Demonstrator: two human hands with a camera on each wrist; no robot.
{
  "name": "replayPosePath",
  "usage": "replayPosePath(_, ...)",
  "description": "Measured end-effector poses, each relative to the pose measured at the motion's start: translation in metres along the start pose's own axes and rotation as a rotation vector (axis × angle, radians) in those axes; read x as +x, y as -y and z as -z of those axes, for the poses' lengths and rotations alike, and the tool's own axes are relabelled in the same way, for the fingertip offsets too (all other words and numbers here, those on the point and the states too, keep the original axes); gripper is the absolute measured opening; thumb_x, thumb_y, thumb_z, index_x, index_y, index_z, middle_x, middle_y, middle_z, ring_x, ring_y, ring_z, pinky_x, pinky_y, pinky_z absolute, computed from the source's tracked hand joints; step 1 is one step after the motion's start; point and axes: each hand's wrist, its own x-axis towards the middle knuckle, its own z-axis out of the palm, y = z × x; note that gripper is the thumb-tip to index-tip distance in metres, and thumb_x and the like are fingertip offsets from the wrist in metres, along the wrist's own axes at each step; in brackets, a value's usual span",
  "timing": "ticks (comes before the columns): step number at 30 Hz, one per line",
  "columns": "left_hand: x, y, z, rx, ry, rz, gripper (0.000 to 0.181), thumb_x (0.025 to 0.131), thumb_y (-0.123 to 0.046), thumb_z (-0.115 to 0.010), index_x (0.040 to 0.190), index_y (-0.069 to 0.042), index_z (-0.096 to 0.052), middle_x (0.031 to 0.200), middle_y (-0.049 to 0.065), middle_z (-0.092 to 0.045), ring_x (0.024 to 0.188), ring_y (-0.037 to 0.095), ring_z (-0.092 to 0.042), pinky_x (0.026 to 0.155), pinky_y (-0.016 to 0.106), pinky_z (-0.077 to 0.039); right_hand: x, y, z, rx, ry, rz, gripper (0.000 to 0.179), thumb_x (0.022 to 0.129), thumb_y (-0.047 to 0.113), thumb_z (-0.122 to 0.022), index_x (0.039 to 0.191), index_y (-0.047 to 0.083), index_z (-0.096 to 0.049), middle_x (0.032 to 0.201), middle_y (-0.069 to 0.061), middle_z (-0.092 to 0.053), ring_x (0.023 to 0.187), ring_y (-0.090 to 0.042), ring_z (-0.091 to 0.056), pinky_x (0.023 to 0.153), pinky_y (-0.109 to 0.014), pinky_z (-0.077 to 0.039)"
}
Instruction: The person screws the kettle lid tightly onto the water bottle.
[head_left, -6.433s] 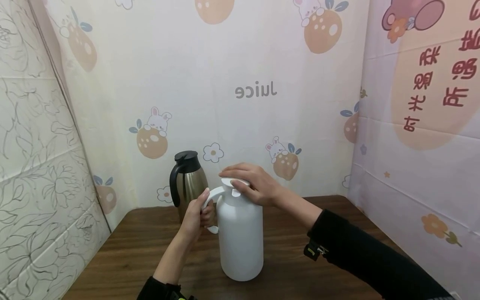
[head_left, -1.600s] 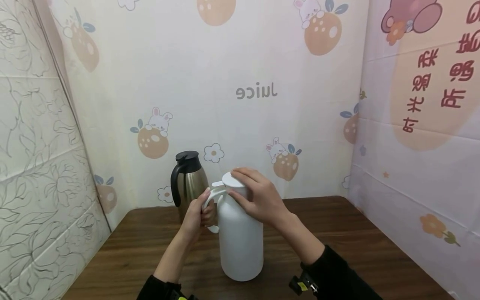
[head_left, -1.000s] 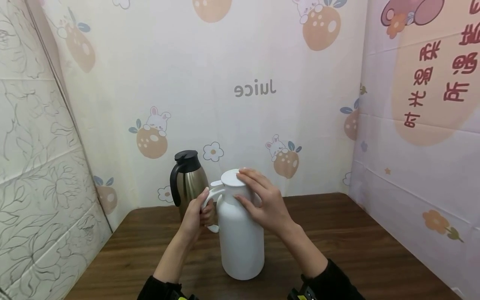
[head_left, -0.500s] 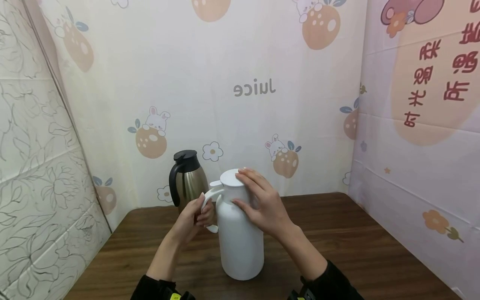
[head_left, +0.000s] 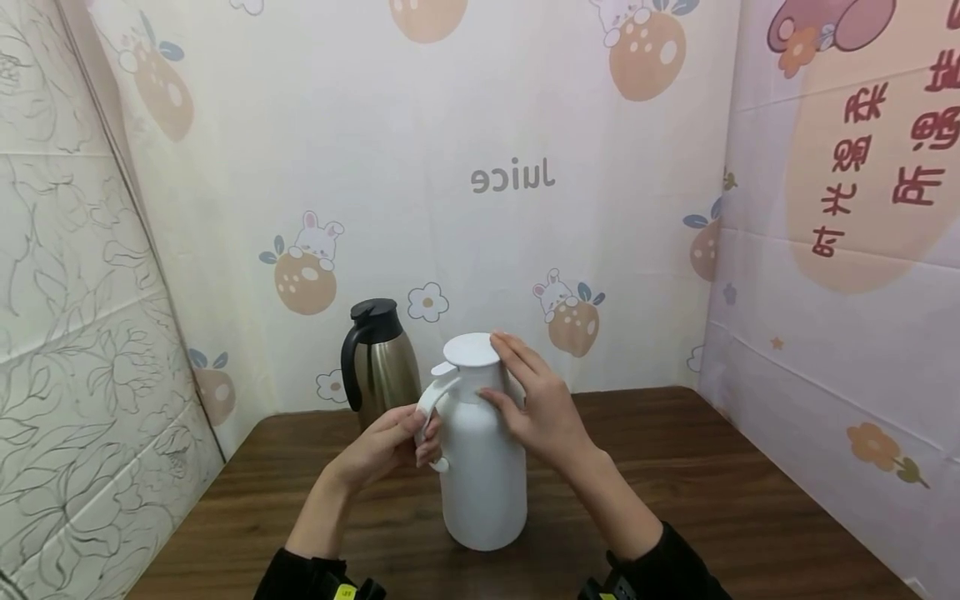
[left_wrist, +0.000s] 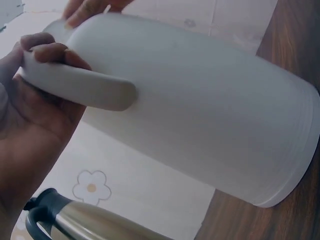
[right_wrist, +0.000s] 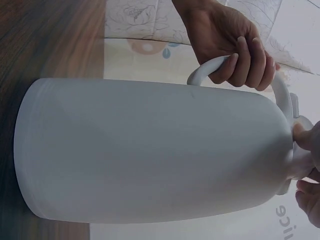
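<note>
A white thermos jug (head_left: 483, 475) stands upright on the wooden table in the head view. My left hand (head_left: 386, 446) grips its curved handle (head_left: 429, 408), fingers through the loop, as the left wrist view also shows. On the jug's right side, my right hand (head_left: 543, 408) holds the neck, with fingertips at the edge of the flat white lid (head_left: 471, 350) and thumb lower on the neck. The lid's small tab (head_left: 443, 368) sits above the handle. In the right wrist view the right thumb (right_wrist: 302, 136) and fingers show on either side of the neck.
A steel thermos jug (head_left: 386, 367) with black lid and handle stands behind the left hand, partly hidden by it. Patterned cloth walls (head_left: 360, 150) rise behind and on both sides of the brown table (head_left: 637, 467).
The lid has turned, its tab passing from the front to above the handle. My right hand has slid from the lid's top to the right side. The handle now points more toward me.
</note>
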Motion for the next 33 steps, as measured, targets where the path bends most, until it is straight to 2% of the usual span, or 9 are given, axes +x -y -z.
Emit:
replayPosePath(4, 0.006, -0.002, -0.008, 0.083, 0.004, 0.003, 0.030, 0.118, -0.019, -0.030, 0.107, -0.001, -0.051, 0.091, -0.001, -0.056, 0.085, 0.012, -0.057, 0.081, 0.030, -0.051, -0.002, -0.006, -0.001, 0.050, -0.005, -0.079, 0.072, 0.093, 0.016, -0.084, 0.156, 0.006, -0.050, 0.160, -0.012, -0.049, 0.149, -0.029, -0.046, 0.116, -0.045, -0.042)
replayPosePath(9, 0.015, -0.002, -0.019, 0.157, -0.003, -0.032, 0.031, 0.117, -0.015, -0.034, 0.108, 0.009, -0.052, 0.093, 0.006, -0.064, 0.089, 0.016, -0.066, 0.089, 0.037, -0.056, -0.003, -0.013, -0.001, 0.120, -0.028, -0.182, 0.077, 0.093, 0.020, -0.084, 0.158, 0.003, -0.045, 0.155, -0.016, -0.054, 0.143, -0.032, -0.053, 0.112, -0.048, -0.046)
replayPosePath(13, 0.022, -0.001, -0.028, 0.200, -0.046, -0.035, 0.029, 0.116, -0.014, -0.040, 0.110, 0.008, -0.058, 0.097, 0.011, -0.072, 0.093, 0.019, -0.072, 0.093, 0.039, -0.056, -0.003, -0.017, 0.000, 0.172, -0.021, -0.281, 0.082, 0.093, 0.026, -0.084, 0.160, 0.003, -0.042, 0.152, -0.019, -0.056, 0.140, -0.035, -0.057, 0.109, -0.047, -0.049)
replayPosePath(16, 0.025, -0.001, -0.033, 0.228, -0.095, -0.010, 0.028, 0.115, -0.015, -0.045, 0.109, 0.006, -0.062, 0.101, 0.017, -0.075, 0.098, 0.023, -0.075, 0.093, 0.039, -0.057, -0.002, -0.019, 0.000, 0.185, -0.005, -0.332, 0.082, 0.092, 0.029, -0.085, 0.159, 0.004, -0.043, 0.149, -0.019, -0.059, 0.139, -0.035, -0.057, 0.109, -0.047, -0.049)
replayPosePath(22, 0.026, -0.002, -0.037, 0.277, -0.179, 0.030, 0.028, 0.114, -0.017, -0.051, 0.107, 0.004, -0.068, 0.104, 0.022, -0.077, 0.103, 0.028, -0.077, 0.089, 0.038, -0.058, -0.003, -0.022, 0.001, 0.195, 0.017, -0.383, 0.078, 0.092, 0.032, -0.085, 0.156, 0.006, -0.048, 0.144, -0.018, -0.063, 0.138, -0.033, -0.059, 0.109, -0.047, -0.049)
replayPosePath(27, 0.027, -0.003, -0.039, 0.316, -0.199, 0.031, 0.028, 0.113, -0.018, -0.053, 0.107, 0.003, -0.071, 0.103, 0.019, -0.078, 0.101, 0.025, -0.077, 0.087, 0.036, -0.058, -0.009, -0.041, 0.003, 0.271, 0.027, -0.425, 0.060, 0.104, 0.042, -0.069, 0.153, 0.011, -0.053, 0.144, -0.013, -0.064, 0.136, -0.029, -0.060, 0.111, -0.048, -0.048)
replayPosePath(30, 0.027, -0.004, -0.041, 0.339, -0.206, 0.028, 0.027, 0.113, -0.018, -0.053, 0.107, 0.002, -0.071, 0.103, 0.018, -0.078, 0.100, 0.024, -0.077, 0.087, 0.037, -0.059, -0.015, -0.058, 0.006, 0.285, 0.001, -0.461, 0.049, 0.111, 0.044, -0.054, 0.148, 0.012, -0.057, 0.138, -0.011, -0.067, 0.132, -0.029, -0.063, 0.109, -0.052, -0.049)
replayPosePath(33, 0.029, -0.005, -0.042, 0.347, -0.237, 0.032, 0.027, 0.113, -0.017, -0.054, 0.107, 0.002, -0.071, 0.103, 0.017, -0.078, 0.097, 0.024, -0.076, 0.088, 0.039, -0.060, -0.022, -0.076, 0.008, 0.266, -0.013, -0.490, 0.046, 0.114, 0.043, -0.046, 0.143, 0.010, -0.060, 0.133, -0.012, -0.069, 0.128, -0.030, -0.065, 0.106, -0.052, -0.052)
